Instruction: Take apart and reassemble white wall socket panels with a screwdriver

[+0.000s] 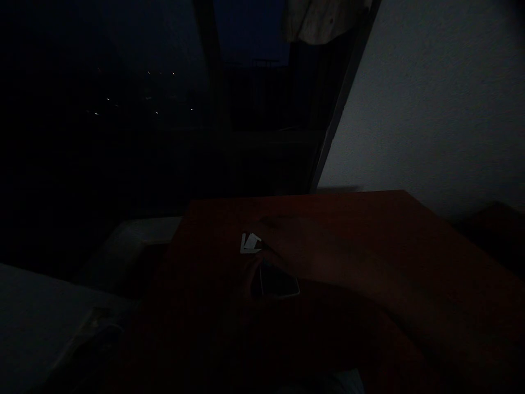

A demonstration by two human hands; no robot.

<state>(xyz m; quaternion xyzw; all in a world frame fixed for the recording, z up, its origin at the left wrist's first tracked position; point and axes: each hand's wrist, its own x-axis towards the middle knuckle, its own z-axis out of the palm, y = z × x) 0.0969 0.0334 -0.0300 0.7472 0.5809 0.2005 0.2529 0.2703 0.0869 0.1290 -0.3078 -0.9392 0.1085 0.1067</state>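
Observation:
The picture is very dark. My right hand (293, 241) reaches in from the right over the reddish-brown table (348, 210), its fingers bent around a small white piece (252, 241) that looks like card or paper. A pale L-shaped strip (243, 246) lies at that piece's left and lower edges. Just below, a dark flat rectangular object (279, 280) with a thin light rim sits close under my right hand. My left hand (252, 277) is at its left side, faintly visible, with fingers curled against it. What the object is cannot be made out.
Behind the table is a dark window (254, 98) with small lights outside on the left. A pale wall (435, 104) rises on the right. Cloth (322, 22) hangs at the top. A pale ledge (159, 229) adjoins the table's left side.

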